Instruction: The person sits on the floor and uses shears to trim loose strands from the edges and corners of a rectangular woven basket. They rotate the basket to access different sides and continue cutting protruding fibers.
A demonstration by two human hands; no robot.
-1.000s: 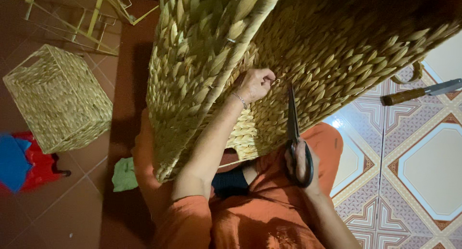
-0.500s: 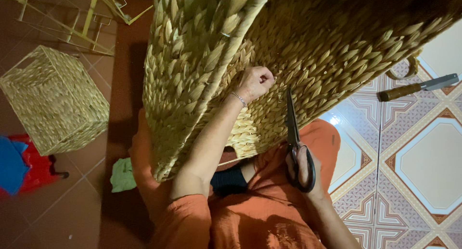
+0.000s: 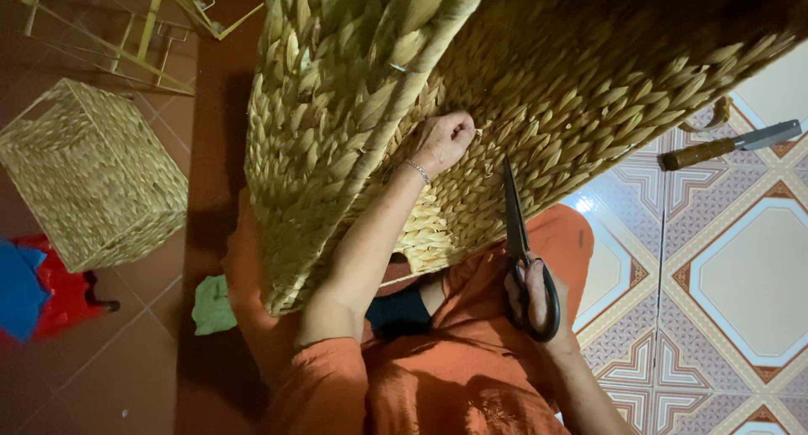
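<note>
Basket barely shifted, chunky golden braided weave, black scissors closed.

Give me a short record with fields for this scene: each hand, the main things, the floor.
left hand: fingers pinched on a thin strand on the big basket
right hand: holds scissors, blades closed, tips up toward the weave
big basket: woven, tilted over the lap
small basket: on the floor, left side
knife: wooden handle, on the tiles, right side
green cloth: on the floor by the leg
floor: patterned tiles on the right, dark red tiles on the left
</note>
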